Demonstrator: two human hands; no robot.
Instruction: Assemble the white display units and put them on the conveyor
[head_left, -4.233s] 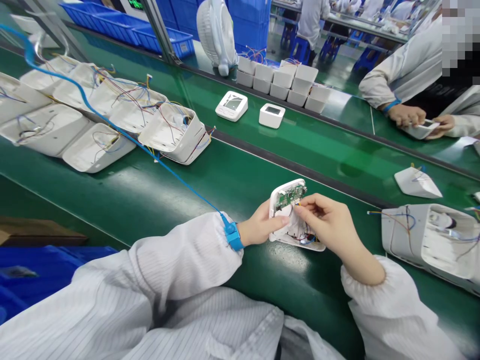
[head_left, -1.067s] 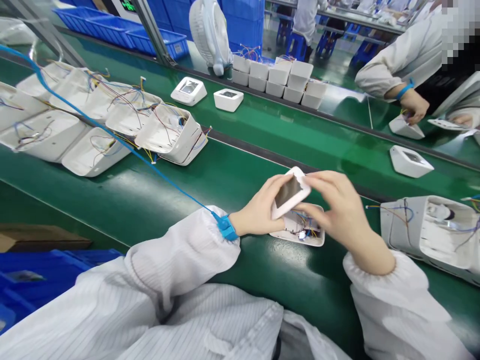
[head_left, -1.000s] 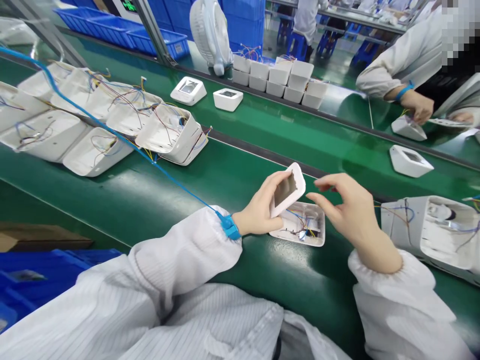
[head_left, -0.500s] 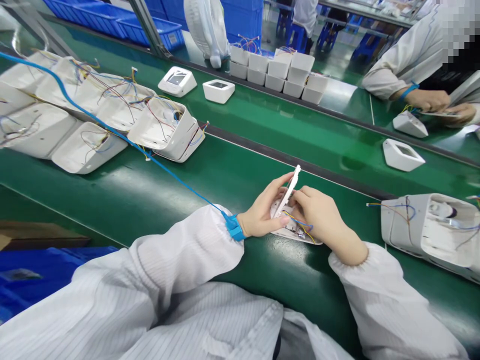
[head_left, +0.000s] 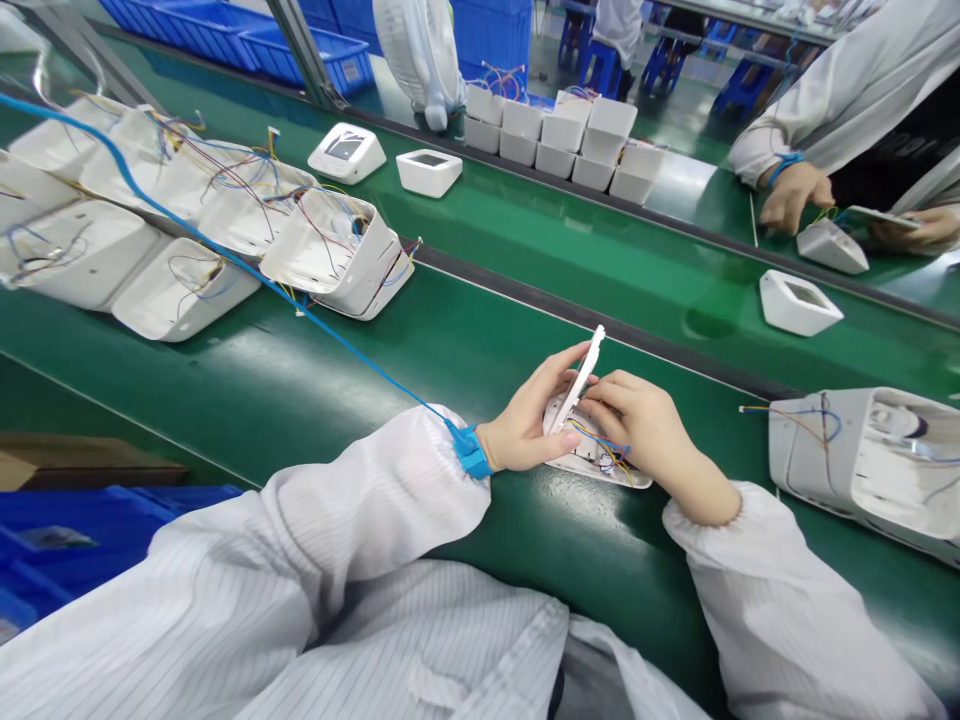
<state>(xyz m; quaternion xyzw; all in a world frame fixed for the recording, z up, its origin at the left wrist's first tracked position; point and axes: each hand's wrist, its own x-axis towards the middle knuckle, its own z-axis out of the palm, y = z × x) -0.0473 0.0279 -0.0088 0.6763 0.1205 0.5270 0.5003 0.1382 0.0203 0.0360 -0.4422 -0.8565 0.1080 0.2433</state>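
My left hand point(head_left: 529, 415) is closed on a white panel point(head_left: 583, 378), holding it tilted up on edge between thumb and fingers. Below the panel a white plastic housing point(head_left: 600, 466) lies on the green bench, its inside facing up. Yellow, blue and dark wires point(head_left: 611, 450) run in the housing. My right hand point(head_left: 645, 420) is bent over the housing, fingers drawn together at the inner face of the panel near the wires. Whatever its fingertips pinch is hidden behind the panel and the fingers. A blue wrist strap point(head_left: 471, 452) with a cord circles my left wrist.
White housings with wires point(head_left: 330, 250) crowd the bench at left; more housings point(head_left: 870, 460) stand at right. Finished-looking white units point(head_left: 801, 302) sit on the green conveyor point(head_left: 570, 245). The blue cord point(head_left: 360, 350) crosses the bench. Opposite, a co-worker's hands point(head_left: 799, 195) handle a similar unit.
My right hand's fingers have shifted slightly against the panel, while my left hand keeps its hold. The conveyor units have slid a little left. The co-worker's one hand has moved off the panel.
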